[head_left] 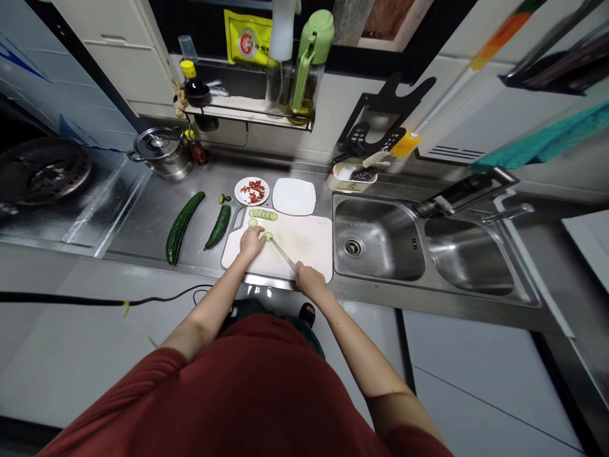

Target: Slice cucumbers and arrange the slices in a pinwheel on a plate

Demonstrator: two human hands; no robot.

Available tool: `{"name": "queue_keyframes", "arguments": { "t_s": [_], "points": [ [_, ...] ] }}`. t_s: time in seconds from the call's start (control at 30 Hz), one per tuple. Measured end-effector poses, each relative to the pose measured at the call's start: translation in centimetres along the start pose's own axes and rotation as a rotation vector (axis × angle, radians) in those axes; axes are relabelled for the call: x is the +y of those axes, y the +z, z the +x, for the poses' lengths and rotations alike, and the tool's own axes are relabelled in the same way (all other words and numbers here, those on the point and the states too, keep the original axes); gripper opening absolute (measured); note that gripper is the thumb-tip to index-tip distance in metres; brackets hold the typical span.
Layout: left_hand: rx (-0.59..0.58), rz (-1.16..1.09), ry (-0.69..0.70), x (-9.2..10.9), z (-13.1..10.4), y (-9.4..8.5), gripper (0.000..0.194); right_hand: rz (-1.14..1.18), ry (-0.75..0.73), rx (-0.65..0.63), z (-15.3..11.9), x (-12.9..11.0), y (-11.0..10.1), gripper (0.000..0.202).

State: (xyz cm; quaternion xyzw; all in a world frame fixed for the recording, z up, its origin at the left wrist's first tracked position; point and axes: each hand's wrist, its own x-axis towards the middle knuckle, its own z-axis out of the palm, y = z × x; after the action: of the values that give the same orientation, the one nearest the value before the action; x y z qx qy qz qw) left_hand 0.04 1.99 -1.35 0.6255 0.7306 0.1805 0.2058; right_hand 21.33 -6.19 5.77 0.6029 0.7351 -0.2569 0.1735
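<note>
My right hand [310, 279] is closed around the handle of a knife [284, 255], whose blade points up and left across a white cutting board [309, 238]. At the blade's tip is a pale green cucumber slice [268, 237]. My left hand [251, 242] has its fingertips closed on that slice's left edge. Just above the left hand lies another cucumber slice [252, 223]. Farther up the board, several overlapping slices [262, 215] form a row. Left of the board rest a shorter cut cucumber [219, 227] and a long whole cucumber [184, 227].
Behind the board stand a plate of chopped red pieces [243, 197] and a white square plate [294, 195]. Cucumber ends [224, 198] lie nearby. A double sink [380, 235] adjoins the right side. A lidded pot [164, 152] and a wok [42, 171] are at left.
</note>
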Motion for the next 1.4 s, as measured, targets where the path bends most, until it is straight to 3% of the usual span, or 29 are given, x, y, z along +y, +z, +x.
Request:
{"name": "queue_keyframes", "arguments": {
  "t_s": [0.37,0.77,1.07,1.4],
  "points": [
    [0.001,0.106,0.057,0.8,-1.1,-0.2,0.027,0.099,0.148,0.155,-0.4,2.1,1.8,0.033],
    [-0.088,-0.119,-0.141,1.0,0.6,-1.0,0.010,0.155,0.230,0.181,0.3,2.9,1.9,0.034],
    [0.071,-0.179,-0.323,-1.2,2.4,-1.9,0.020,0.161,0.231,0.187,0.6,3.0,2.0,0.035],
    [0.136,-0.057,-0.367,-1.6,2.9,-2.6,0.015,0.159,0.237,0.181,0.7,3.1,2.0,0.035]
  ]
}}
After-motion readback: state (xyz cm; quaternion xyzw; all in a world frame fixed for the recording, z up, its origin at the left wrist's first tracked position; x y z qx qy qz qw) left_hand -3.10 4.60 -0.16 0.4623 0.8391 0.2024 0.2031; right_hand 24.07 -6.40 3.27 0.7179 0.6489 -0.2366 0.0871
